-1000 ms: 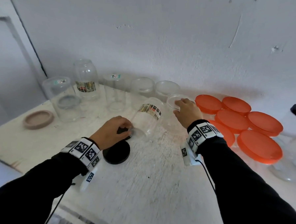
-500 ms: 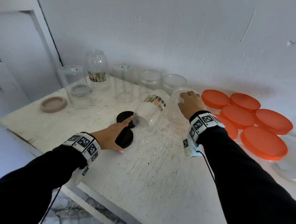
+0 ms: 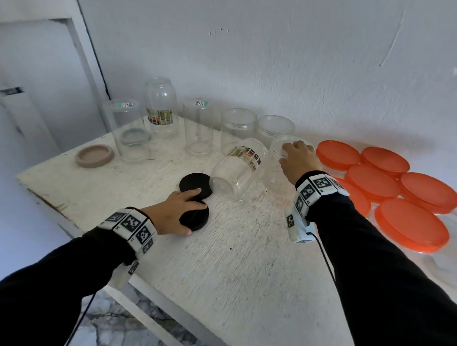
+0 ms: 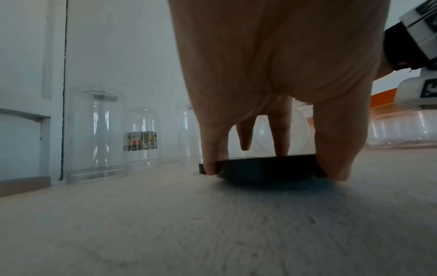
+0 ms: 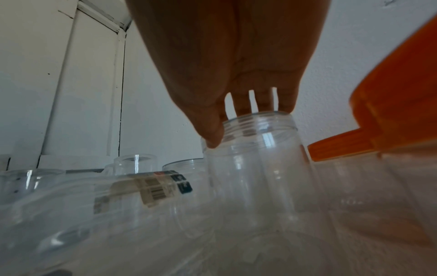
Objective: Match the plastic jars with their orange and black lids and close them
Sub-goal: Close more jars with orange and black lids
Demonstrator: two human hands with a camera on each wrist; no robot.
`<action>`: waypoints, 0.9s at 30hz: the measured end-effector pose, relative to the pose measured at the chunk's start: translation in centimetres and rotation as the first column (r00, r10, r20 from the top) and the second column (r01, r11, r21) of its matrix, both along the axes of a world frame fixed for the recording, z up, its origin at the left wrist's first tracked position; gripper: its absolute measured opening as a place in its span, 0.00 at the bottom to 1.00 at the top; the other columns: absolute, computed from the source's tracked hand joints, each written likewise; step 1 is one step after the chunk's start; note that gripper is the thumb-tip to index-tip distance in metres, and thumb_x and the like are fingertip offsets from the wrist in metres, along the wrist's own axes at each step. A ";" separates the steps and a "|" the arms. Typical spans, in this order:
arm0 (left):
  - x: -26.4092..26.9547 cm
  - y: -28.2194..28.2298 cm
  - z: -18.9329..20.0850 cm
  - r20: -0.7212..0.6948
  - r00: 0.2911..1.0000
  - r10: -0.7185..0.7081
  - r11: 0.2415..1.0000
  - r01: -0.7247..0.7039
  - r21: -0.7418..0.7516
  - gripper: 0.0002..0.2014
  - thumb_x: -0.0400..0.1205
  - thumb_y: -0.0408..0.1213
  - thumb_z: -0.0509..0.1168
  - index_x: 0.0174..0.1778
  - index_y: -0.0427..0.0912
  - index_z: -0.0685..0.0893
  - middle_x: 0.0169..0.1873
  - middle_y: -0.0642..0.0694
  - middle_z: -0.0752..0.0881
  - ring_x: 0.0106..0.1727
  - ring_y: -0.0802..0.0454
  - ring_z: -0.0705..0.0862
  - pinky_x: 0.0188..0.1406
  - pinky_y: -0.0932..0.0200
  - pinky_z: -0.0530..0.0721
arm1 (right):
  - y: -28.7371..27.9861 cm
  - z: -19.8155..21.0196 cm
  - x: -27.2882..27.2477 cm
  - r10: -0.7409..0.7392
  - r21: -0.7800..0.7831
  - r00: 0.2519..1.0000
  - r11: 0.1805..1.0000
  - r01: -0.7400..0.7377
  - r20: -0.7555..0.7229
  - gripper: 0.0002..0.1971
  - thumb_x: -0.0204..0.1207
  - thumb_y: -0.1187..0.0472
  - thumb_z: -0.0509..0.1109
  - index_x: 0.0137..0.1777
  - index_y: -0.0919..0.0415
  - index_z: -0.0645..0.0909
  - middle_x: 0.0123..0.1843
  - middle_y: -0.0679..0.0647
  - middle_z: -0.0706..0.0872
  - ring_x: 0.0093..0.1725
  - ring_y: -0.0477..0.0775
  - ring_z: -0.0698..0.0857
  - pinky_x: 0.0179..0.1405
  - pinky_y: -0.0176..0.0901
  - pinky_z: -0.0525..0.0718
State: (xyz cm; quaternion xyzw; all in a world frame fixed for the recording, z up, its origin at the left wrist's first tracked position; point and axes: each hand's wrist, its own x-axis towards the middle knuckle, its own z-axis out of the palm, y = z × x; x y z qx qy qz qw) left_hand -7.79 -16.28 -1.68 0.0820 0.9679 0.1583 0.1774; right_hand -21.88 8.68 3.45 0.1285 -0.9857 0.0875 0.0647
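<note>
Gripping a black lid (image 3: 195, 219) flat on the table (image 3: 227, 265), the left hand (image 3: 175, 212) had thumb and fingers curled round its rim. Just beyond lay a second lid (image 3: 195, 185) and a tipped labelled jar (image 3: 237, 169). Farther right, the right hand (image 3: 298, 160) grasped an upright jar's (image 5: 255, 164) threaded mouth beside orange lids (image 3: 397, 187).

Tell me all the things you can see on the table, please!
table: 1, white, under everything
clear jars: about six open, along the wall; some more under orange lids
fallen jar: 1, clear, labelled, on its side mid-table
black lids: 2, near lid, far lid, overlapping
orange lids: 7, right side
beige lid: 1, far left
left hand: grips near black lid
right hand: grips open jar by its rim
</note>
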 end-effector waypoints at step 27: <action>-6.0 -16.3 6.4 -0.649 0.757 0.078 0.948 0.146 0.284 0.39 0.63 0.63 0.65 0.72 0.55 0.72 0.68 0.55 0.69 0.66 0.55 0.63 0.66 0.60 0.64 | -22.2 5.1 -4.9 0.234 -0.329 0.971 0.914 -0.238 -0.052 0.25 0.74 0.55 0.72 0.70 0.57 0.73 0.72 0.55 0.71 0.71 0.57 0.70 0.66 0.45 0.69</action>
